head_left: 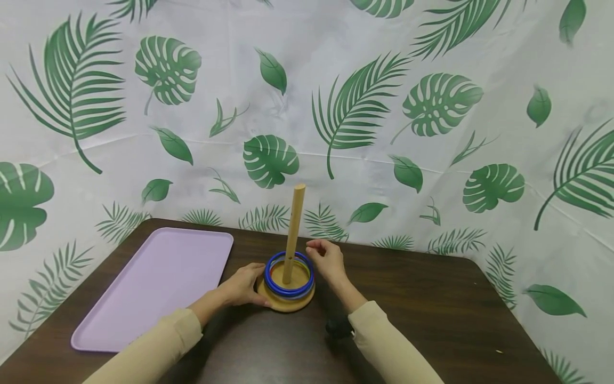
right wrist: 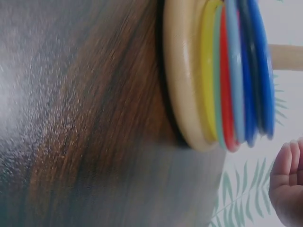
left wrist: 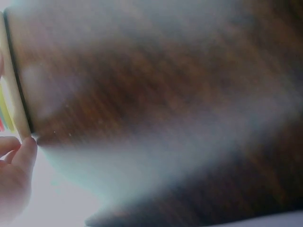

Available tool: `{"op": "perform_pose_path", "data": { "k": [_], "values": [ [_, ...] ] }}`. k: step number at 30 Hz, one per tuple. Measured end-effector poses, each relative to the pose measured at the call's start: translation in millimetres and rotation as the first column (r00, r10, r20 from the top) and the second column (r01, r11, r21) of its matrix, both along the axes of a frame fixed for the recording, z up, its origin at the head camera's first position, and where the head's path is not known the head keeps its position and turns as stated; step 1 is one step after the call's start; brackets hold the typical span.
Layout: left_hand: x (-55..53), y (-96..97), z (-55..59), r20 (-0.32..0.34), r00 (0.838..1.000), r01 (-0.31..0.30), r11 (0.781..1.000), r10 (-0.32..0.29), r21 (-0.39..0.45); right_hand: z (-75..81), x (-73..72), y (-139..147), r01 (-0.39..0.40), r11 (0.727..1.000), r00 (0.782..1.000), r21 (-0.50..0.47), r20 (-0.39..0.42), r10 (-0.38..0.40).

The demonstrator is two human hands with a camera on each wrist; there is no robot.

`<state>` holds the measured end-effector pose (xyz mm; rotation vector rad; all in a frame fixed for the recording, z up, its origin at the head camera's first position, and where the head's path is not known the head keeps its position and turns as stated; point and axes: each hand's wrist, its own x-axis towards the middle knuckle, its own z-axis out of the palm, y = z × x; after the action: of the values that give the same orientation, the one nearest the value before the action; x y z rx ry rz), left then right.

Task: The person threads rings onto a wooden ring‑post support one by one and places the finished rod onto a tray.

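Note:
A wooden ring stacker base [head_left: 283,305] stands on the table with a tall upright peg [head_left: 295,229]. Loose around the peg lie several rings: the right wrist view shows yellow [right wrist: 208,71], green, red [right wrist: 226,94], light blue [right wrist: 235,71] and, uppermost, blue rings [right wrist: 265,71]. My left hand [head_left: 244,285] grips the base's left side, thumb at the front edge. In the left wrist view, fingertips [left wrist: 29,144] touch the base's rim. My right hand [head_left: 328,261] hovers just right of the top blue ring, fingers loosely bent, with a gap to the rings in the right wrist view.
A light purple tray [head_left: 163,282] lies on the left of the dark wooden table [head_left: 412,304]. Behind the table hangs a white cloth [head_left: 307,122] printed with green leaves. Below my right wrist is a small black object [head_left: 338,327].

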<state>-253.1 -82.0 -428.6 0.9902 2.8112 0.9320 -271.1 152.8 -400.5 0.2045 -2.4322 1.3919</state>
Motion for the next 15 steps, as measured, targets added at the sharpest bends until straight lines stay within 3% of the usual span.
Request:
{"op": "perform_pose_path", "data": {
  "k": [8,10,15],
  "values": [
    [4.6,-10.4,5.8,-0.066,0.998,-0.008,1.000,0.007,-0.011,6.6,8.9,-7.7,-0.117,0.973,0.993,-0.201,-0.020,0.115],
    [5.9,-13.8,9.8,-0.062,0.998,-0.020,1.000,0.019,-0.015,14.3,16.7,-10.7,-0.137,0.964,0.991,-0.229,-0.024,0.135],
    [8.1,-26.7,17.5,-0.035,0.997,-0.067,0.998,0.066,-0.020,15.1,20.6,-14.6,-0.214,0.931,0.977,-0.297,-0.041,0.211]
  ]
}}
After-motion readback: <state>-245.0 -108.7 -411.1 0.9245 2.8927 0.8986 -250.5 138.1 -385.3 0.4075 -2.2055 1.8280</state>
